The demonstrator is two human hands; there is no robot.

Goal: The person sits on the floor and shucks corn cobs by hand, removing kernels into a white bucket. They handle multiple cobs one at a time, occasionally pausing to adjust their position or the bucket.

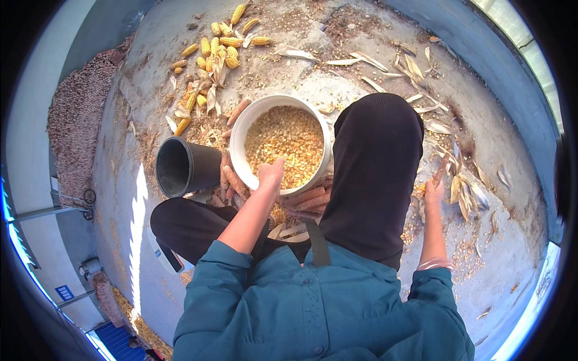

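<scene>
A white plastic bucket [241, 131] stands between my legs, filled well up with yellow corn kernels [289, 140]. My left hand [271, 173] reaches over its near rim, down at the kernels. Its fingertips are hidden, so whether it grips anything cannot be told. Off to the right, beyond my raised knee, my right hand [434, 192] holds a reddish, mostly bare corn cob [441, 169] close to the floor. Some yellow shows beside that hand, too small to make out. Stripped cobs [235, 181] lie against the bucket's left side and more cobs [311, 198] along its near side.
A black plastic bucket [205, 164] lies tipped left of the white one. Yellow ears of corn [219, 47] are heaped farther off on the concrete floor. Dry husks [413, 67] and loose kernels [469, 257] are scattered right. A large cob pile [76, 113] lines the left wall.
</scene>
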